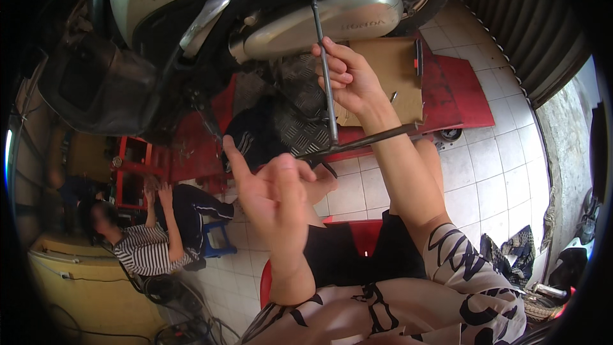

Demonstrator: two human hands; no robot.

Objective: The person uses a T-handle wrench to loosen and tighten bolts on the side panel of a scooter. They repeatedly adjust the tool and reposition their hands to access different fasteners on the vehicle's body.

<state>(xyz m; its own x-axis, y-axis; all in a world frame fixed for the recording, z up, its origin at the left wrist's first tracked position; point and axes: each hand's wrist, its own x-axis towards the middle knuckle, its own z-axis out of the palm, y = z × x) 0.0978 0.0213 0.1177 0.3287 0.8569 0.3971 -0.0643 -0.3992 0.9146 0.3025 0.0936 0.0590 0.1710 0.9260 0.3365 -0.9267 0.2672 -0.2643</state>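
**Right hand on metal rod at scooter's silver side cover**

Right hand (354, 83): fingers curled round a long metal rod (330, 108), gripping its upper half. Rod stands near vertical in view, top end overlapping the silver side cover (332, 18); can't tell if it touches. Bottom end meets a dark bar (357, 144) running crosswise; can't tell if joined.

Left hand (278, 195): slightly blurred, below left of rod, index extended, other fingers loosely bent, grip wide.

Around: cardboard (389, 102) behind right wrist, on red platform (463, 89). Dark cloth (252, 131) beyond left fingertips. Person in striped shirt (150, 249) seated well off, left.
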